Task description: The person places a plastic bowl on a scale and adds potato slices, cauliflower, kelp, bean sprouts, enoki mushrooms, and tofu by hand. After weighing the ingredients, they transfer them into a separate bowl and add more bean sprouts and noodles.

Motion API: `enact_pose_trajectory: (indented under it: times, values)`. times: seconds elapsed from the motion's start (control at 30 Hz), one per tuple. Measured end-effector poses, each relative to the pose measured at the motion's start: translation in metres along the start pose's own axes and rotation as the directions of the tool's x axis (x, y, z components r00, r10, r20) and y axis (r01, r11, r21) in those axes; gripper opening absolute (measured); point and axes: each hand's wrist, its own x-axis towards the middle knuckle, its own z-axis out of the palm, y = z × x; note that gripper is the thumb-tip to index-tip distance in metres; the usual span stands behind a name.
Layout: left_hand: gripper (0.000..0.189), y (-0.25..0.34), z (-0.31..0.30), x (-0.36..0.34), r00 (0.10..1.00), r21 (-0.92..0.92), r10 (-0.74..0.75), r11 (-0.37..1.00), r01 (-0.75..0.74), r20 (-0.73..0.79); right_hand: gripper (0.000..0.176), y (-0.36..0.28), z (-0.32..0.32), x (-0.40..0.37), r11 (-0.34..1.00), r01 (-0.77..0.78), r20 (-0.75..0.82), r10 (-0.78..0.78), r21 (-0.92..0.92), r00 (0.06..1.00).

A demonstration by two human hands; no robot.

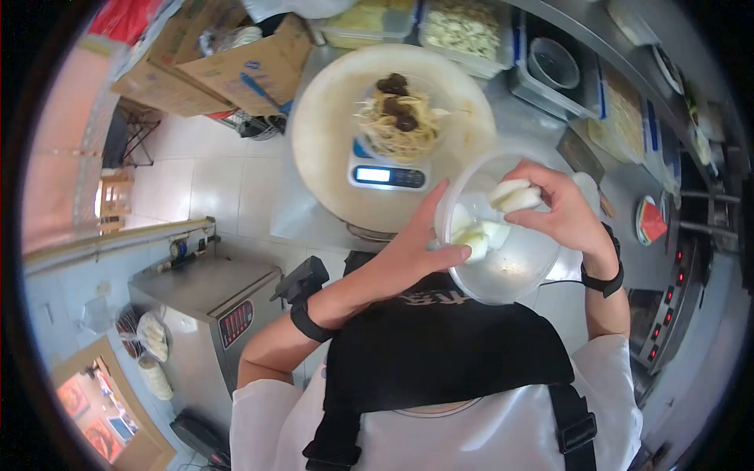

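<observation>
My left hand (432,243) grips the rim of a clear plastic bowl (518,271), tilted in front of my chest. White and pale green vegetable pieces (479,239) lie in it. Over the bowl, the fingers of my right hand (554,208) are closed on more white vegetable pieces (515,196), which look like onion. Ahead, a second clear bowl (446,110) of pale strands, like noodles or sprouts, topped with dark brown lumps (397,106), stands on a digital scale (389,176). The scale's display is lit, but I cannot read it.
The scale sits on a round board (330,102). Behind are tubs of chopped food (463,31) and a container with a dark bowl (554,63). A cardboard box (243,67) stands at left, a steel appliance (212,298) at lower left, and a red-and-white item (651,221) at right.
</observation>
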Motion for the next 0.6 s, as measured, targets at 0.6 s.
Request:
enact_pose_trajectory:
  times: [0.6]
  values:
    - [0.057, -0.109, 0.022, 0.091, 0.784, 0.048, -0.620, 0.783, 0.620, -0.021, 0.014, 0.124, -0.031, -0.036, 0.821, -0.243, -0.193, 0.388, 0.517, 0.901]
